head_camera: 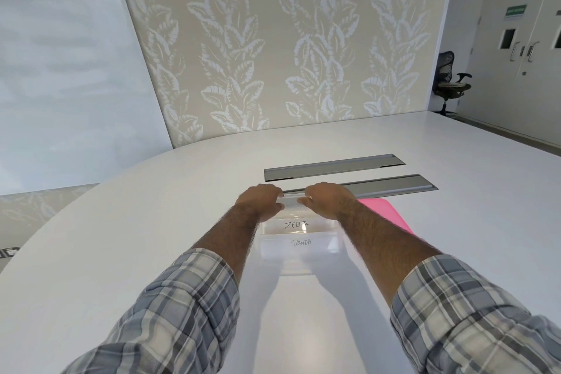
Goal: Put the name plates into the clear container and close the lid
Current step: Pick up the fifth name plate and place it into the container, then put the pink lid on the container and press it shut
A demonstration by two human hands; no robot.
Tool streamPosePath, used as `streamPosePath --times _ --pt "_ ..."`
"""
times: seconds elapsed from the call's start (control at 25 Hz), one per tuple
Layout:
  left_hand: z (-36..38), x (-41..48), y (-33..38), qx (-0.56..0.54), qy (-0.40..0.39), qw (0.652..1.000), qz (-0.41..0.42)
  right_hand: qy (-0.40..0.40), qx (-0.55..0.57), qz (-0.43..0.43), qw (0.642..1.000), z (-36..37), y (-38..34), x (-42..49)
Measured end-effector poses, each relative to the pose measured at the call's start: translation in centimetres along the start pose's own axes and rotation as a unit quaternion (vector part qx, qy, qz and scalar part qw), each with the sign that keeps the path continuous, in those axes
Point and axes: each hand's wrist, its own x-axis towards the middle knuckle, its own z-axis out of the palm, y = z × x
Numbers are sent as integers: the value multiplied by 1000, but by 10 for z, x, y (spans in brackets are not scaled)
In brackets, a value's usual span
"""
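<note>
Fingers (273, 190) of the left hand (261, 202) and right hand (328, 200) pinch a name plate (293, 202) by its ends above the far side of the clear container (297, 266) on the desk (151, 237), likely to slot it behind two plates (296, 225) already inside, pink lid (390, 215) alongside.

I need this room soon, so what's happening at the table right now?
A person is packing name plates into a clear container on the table. Two, lettered ZEBRA and seemingly PANDA, already lie inside. The left hand and right hand together hold what looks like a third plate at its far edge. The pink lid lies to the right, not yet on.
</note>
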Motion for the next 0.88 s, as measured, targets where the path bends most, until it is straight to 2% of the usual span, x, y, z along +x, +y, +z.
streamPosePath --times 0.28,0.52,0.88 --pt "-8 -36 17 37 69 997 22 14 -30 20 999 -6 0 -36" --pt "-17 -68 31 37 86 996 13 44 -35 39 998 -25 -3 -75" --pt "-35 -104 53 23 102 993 61 64 -51 83 993 -58 -13 -135"
